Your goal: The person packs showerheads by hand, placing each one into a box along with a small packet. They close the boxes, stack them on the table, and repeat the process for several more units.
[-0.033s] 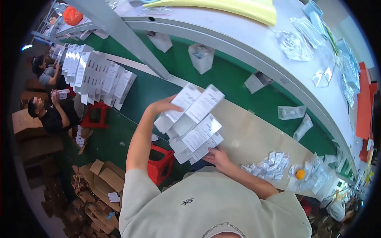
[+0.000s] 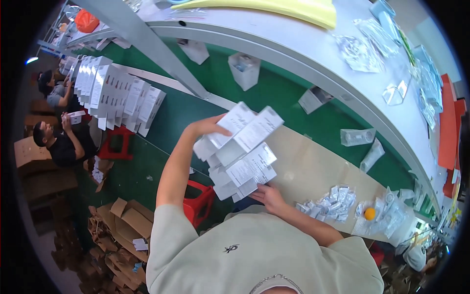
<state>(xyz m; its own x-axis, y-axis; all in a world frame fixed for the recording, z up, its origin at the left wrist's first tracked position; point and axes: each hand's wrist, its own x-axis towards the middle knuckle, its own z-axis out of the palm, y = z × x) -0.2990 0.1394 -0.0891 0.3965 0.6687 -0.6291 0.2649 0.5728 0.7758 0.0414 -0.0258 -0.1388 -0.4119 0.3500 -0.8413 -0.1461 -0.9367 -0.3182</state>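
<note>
Both hands grip a fanned stack of white cartons [image 2: 241, 154] held up above the near edge of the tan worktop [image 2: 313, 169]. The left hand [image 2: 208, 128] sits at the top of the stack, its fingers [image 2: 221, 131] curled over the uppermost carton and pressed onto its face, the bare forearm rising from the pale shirt sleeve below. The right hand [image 2: 268, 195] supports the bottom of the stack, its fingers pushed under the lowest cartons and closed against them, so only the back of the hand and the knuckles show. The cartons are flat and long, splayed unevenly, each with a printed label panel. To the right of the right hand, on the worktop, lies a heap of small clear sachets [image 2: 327, 201], and just beyond it a clear plastic bag [image 2: 387, 213] with a small orange ball [image 2: 370, 213] on it. Past the worktop runs a green belt [image 2: 284, 93] carrying several white and clear packets, and beyond that a curved white shelf [image 2: 313, 49] strewn with clear bags. To the left, another row of upright white cartons [image 2: 115, 95] stands on a surface, with two red stools [image 2: 117, 142] below. Two other people sit at far left near brown cardboard boxes [image 2: 122, 230] on the floor.
</note>
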